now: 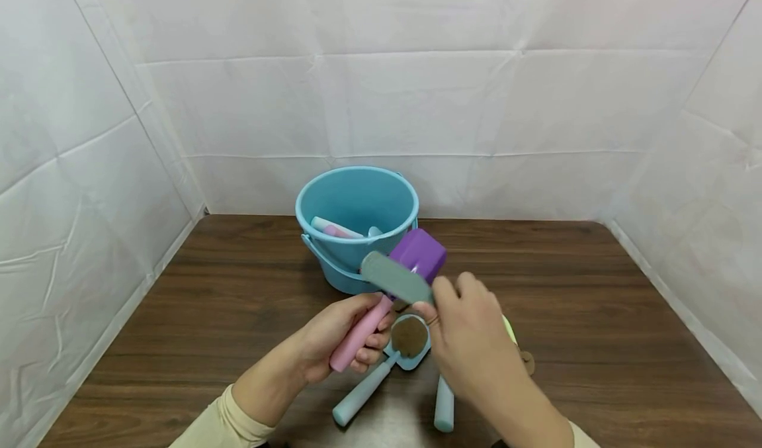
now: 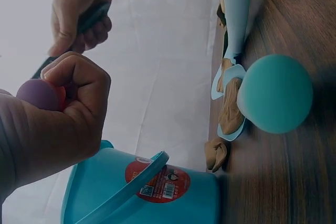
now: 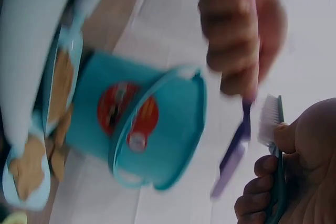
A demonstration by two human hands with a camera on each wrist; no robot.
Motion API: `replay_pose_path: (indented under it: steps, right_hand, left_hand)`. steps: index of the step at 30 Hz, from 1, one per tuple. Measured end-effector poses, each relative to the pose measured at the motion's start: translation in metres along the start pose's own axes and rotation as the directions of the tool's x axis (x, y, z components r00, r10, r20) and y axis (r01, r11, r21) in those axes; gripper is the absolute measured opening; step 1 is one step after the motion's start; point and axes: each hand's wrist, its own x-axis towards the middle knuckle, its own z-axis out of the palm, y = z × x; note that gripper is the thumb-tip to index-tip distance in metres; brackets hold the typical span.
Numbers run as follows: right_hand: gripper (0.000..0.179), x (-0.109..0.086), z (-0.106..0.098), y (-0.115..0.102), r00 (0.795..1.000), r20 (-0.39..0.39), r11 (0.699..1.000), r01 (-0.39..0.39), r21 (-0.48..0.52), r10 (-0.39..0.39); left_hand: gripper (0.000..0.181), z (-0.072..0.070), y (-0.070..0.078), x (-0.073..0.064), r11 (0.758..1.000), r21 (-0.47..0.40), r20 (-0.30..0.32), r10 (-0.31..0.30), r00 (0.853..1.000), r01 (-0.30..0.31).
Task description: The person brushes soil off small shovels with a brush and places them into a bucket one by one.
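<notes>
My left hand (image 1: 324, 339) grips the pink handle of a toy shovel (image 1: 424, 253) with a purple blade, tilted up in front of the bucket. In my right hand (image 1: 473, 332) is a grey-green brush (image 1: 389, 279), held across the shovel near the base of its blade. The right wrist view shows the brush's pale bristles (image 3: 269, 119) facing the shovel. Below the hands lies a light blue shovel (image 1: 364, 393) carrying brown, sand-like stuff (image 1: 409, 337). Another pale blue handle (image 1: 444, 408) sticks out under my right hand, which hides part of that tool.
A blue bucket (image 1: 342, 272) stands behind the hands, its handle folded down and a few pastel tools (image 1: 336, 228) inside. Brown lumps (image 2: 216, 154) lie on the wooden table (image 1: 238, 289) near it. A yellow-green edge (image 1: 509, 329) shows beyond my right hand. White sheeting encloses the table's back and sides.
</notes>
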Motion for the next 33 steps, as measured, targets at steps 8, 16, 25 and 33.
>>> replay_pose_path:
  steps: [8,16,25,33]
  right_hand:
    - [0.056,-0.002,0.013,0.000,0.984,-0.162,0.990,0.053,-0.128,-0.073]
    - [0.039,0.012,0.012,0.041,0.976,-0.184,0.981,-0.144,-0.133,0.118]
    - [0.040,0.018,0.007,0.064,0.963,-0.108,0.958,-0.259,-0.127,0.246]
    - [0.040,0.018,0.005,0.060,0.962,-0.074,0.955,-0.270,-0.125,0.262]
  left_hand:
    - [0.038,0.000,-0.001,0.001,1.000,-0.017,0.012,-0.004,1.000,0.005]
    - [0.039,-0.001,-0.001,0.001,1.000,0.008,0.036,-0.020,0.999,0.020]
    - [0.039,0.001,-0.001,-0.001,1.000,-0.001,0.089,-0.027,0.996,0.027]
    - [0.039,0.002,0.000,-0.001,1.000,0.007,0.090,-0.021,0.996,0.020]
